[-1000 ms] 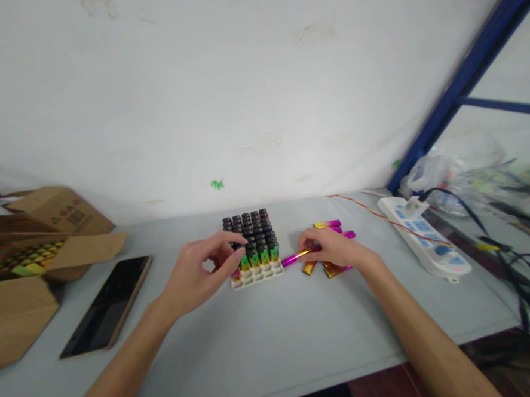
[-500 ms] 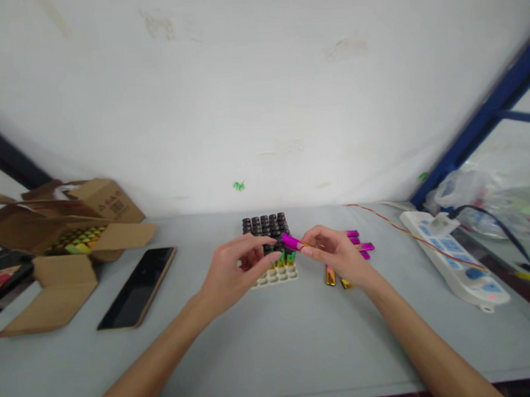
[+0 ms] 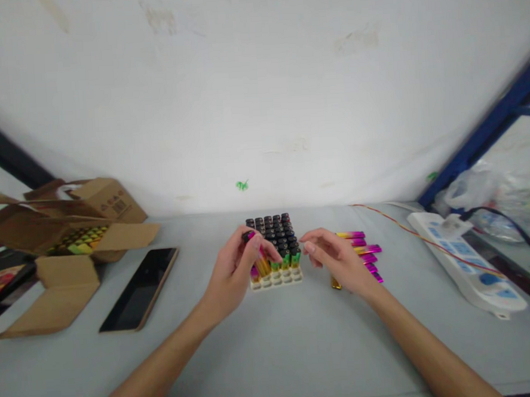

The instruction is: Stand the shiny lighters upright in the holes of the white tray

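My left hand pinches a shiny pink-and-yellow tube with a black top between thumb and fingers. The tube is tilted, over the near left part of a cream-coloured tray; whether its lower end sits in a socket I cannot tell. Black-topped tubes stand upright in rows in the tray, the front ones green and yellow below. My right hand hovers to the right of the tray with thumb and fingers apart and nothing in it. Beside it lie several loose pink-and-yellow tubes, partly hidden by the hand.
On the left stand an open cardboard box with yellowish pieces inside and a dark phone lying flat. To the right are a white power strip, a red-and-yellow wire and clear plastic bags. A white wall rises behind.
The pink tube has passed from my right hand to my left, which now holds it over the tray's left side. My right hand has let go. The view has shifted slightly.
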Action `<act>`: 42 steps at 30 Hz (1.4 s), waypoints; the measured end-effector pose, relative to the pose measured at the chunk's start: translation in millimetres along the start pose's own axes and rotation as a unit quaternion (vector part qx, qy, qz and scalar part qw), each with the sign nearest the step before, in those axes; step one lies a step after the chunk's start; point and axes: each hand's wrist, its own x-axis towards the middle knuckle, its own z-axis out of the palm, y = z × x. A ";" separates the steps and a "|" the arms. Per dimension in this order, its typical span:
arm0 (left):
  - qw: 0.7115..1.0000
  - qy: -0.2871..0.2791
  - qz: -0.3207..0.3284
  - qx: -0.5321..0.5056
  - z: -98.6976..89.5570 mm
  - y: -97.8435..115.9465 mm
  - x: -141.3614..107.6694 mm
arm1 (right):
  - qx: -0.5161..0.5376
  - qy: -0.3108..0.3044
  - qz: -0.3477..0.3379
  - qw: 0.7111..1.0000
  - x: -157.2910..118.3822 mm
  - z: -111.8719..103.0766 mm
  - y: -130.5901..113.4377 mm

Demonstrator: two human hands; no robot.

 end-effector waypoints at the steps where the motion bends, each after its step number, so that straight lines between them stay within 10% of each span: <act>1: 0.999 -0.012 -0.015 -0.036 0.5 -0.6 0.6 | -0.002 0.009 -0.004 1.000 0.5 -2.8 0.9; 12: 0.935 -0.107 -0.208 -0.266 -2.9 0.6 6.8 | -0.077 0.021 -0.034 0.996 1.7 -9.1 3.7; 29: 0.913 -0.089 -0.267 -0.296 -1.8 0.9 4.1 | -0.129 0.024 -0.040 0.991 2.9 -10.8 5.2; 42: 0.996 -0.035 0.048 0.069 -27.3 10.0 13.5 | -0.161 0.007 -0.060 0.985 2.4 -12.6 -2.4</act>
